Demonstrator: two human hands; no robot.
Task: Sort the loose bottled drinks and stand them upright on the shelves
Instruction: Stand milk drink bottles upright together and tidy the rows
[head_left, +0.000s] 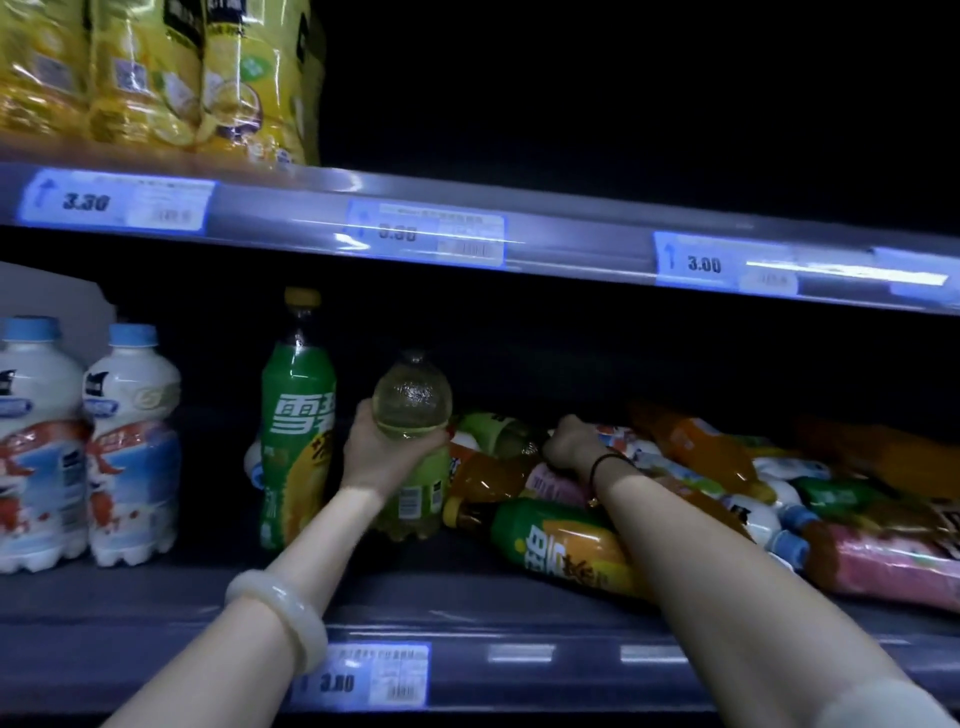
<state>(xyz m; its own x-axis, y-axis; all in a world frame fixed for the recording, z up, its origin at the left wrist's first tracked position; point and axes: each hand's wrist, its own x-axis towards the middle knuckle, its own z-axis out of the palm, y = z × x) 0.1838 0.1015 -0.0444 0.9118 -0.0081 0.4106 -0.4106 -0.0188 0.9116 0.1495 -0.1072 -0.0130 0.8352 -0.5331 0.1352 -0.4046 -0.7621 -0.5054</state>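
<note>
Dark back there: the far depth of the lower shelf (467, 587) is lost in shadow, and the whole view is smeared by blur, so labels are hard to read. The right end of the heap of loose bottles (727, 499) is cut off by the picture's edge.

Left hand (387, 460) is wrapped round the middle of the pale yellow bottle (413, 400), fingers curled across the label. The bottle's neck melts into the dark, and I can't make out the cap. It's on the lower shelf, just right of the green bottle (296, 415), long axis near vertical, top end up, its foot low by the shelf floor; I can't say whether it touches.

Right hand (571, 441), a black band (608, 465) on the wrist, is in among the heap. Its fingers are hidden behind the back of the hand, so whether it grips anything I cannot tell. The two hands are apart, with bottles between them.

The heap lies flat and jumbled, orange, pink, green and white bodies crossing. The near green-and-orange bottle (561, 545) lies on its side, cap end pointing left, partly under the right forearm.

The green bottle stands upright, yellow cap up. Far left, two white bottles (132, 447) stand upright. On the upper shelf (571, 228), yellow bottles (156, 78) are cropped at the top. A white bangle (280, 613) is on the left wrist.
</note>
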